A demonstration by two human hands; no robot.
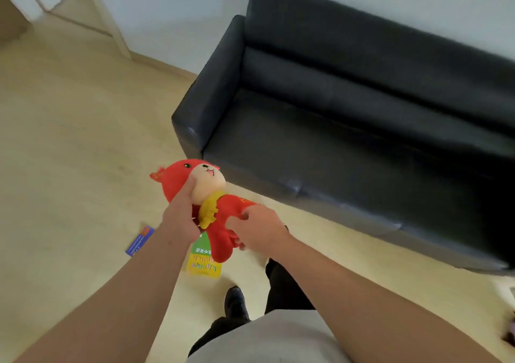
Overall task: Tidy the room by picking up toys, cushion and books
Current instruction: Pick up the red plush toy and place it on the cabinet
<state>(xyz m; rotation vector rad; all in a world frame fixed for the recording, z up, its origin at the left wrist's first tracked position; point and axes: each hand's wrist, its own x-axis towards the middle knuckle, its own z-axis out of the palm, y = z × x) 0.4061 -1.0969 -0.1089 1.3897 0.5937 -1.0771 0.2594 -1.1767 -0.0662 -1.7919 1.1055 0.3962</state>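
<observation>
Left hand (181, 217) and right hand (262, 231), each grip closed round a red plush toy (231, 209), lifted; yellow book (203, 265), blue book (139, 240) lie unpicked on floor (69, 139).

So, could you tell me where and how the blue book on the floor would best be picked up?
Probably by a long edge, from above: the blue book lies flat on the floor with its sides unobstructed, so fingers can slide under. First free one: the left hand and right hand both grip the red plush toy.
</observation>
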